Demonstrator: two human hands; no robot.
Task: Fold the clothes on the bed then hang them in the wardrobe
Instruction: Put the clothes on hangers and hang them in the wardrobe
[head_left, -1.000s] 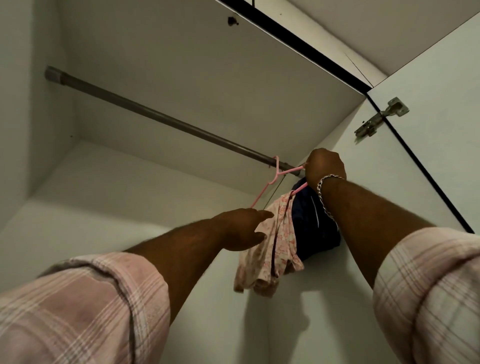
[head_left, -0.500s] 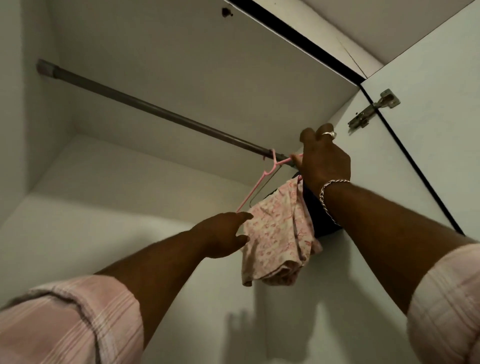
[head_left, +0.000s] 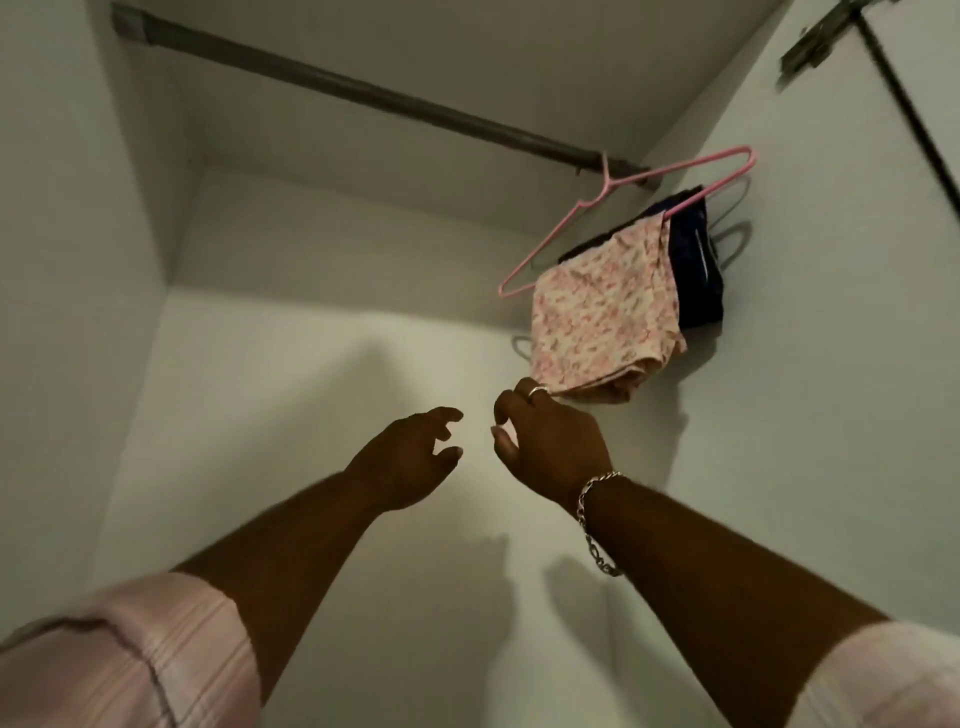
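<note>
Wardrobe (head_left: 322, 415) interior, seen from below, lit dimly. A grey rail (head_left: 363, 93) runs from the upper left corner of the compartment to its right wall.

Pink hanger (head_left: 608, 202): hook over the rail at the rail's right end, close to the right wall. The hanger sits tilted, one shoulder low toward the back panel, the other high against the right wall.

On the hanger's bar: a folded pink floral garment (head_left: 602, 322) draped at the front, and a dark navy garment (head_left: 696, 270) behind it, between the floral piece and the right wall. The two touch. Shadows of the hanger fall on the right wall.

Left hand (head_left: 405, 457): raised, holding nothing, fingers loosely curled and apart, thumb separate from the forefinger. Well below the hanger, apart from both garments.

Right hand (head_left: 550, 447): raised beside the left, a small gap between them. Fingers loosely curled, nothing gripped. A ringed finger (head_left: 530, 389) is right at the lower left corner of the floral garment; whether it touches the cloth cannot be told. A chain bracelet (head_left: 592, 514) hangs on the wrist.

Both forearms bare, pink checked sleeves (head_left: 130, 654) rolled up. A door hinge (head_left: 815, 36) shows at the wardrobe's top right edge, blurred.
</note>
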